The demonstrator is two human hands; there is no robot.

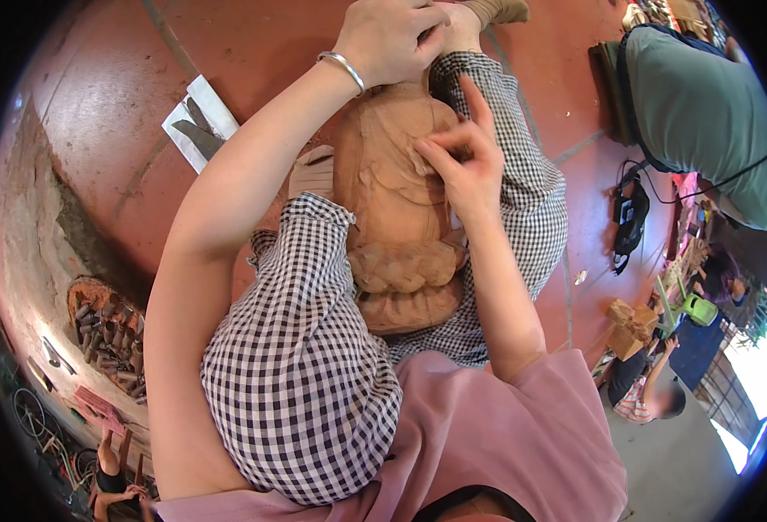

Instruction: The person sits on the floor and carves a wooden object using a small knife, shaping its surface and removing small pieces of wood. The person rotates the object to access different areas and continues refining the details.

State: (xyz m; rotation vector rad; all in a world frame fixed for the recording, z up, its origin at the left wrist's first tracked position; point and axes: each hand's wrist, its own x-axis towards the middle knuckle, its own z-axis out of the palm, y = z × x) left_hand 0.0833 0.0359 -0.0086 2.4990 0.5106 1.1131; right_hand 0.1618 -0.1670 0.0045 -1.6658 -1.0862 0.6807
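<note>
A brown wooden carving (392,191) with draped folds lies between my legs, its rounded, tiered base towards my lap. My left hand (394,42), with a silver bangle at the wrist, is over the far end of the carving. Its fingers curl in, and whatever they may hold is hidden. Over the right side of the carved folds, my right hand (470,165) has its thumb and a bent finger brought together at the tips, with another finger stretched out. Anything between those tips is too small to make out. The carving's far end is mostly covered by my left hand.
On the red tiled floor (288,52), dark blades lie on a white sheet (194,122) to the left. A wooden slab (53,226) holds many dark tools (109,339) in a hollow. At right are a person in green (705,122), a black pouch (631,222) and a wood block (631,326).
</note>
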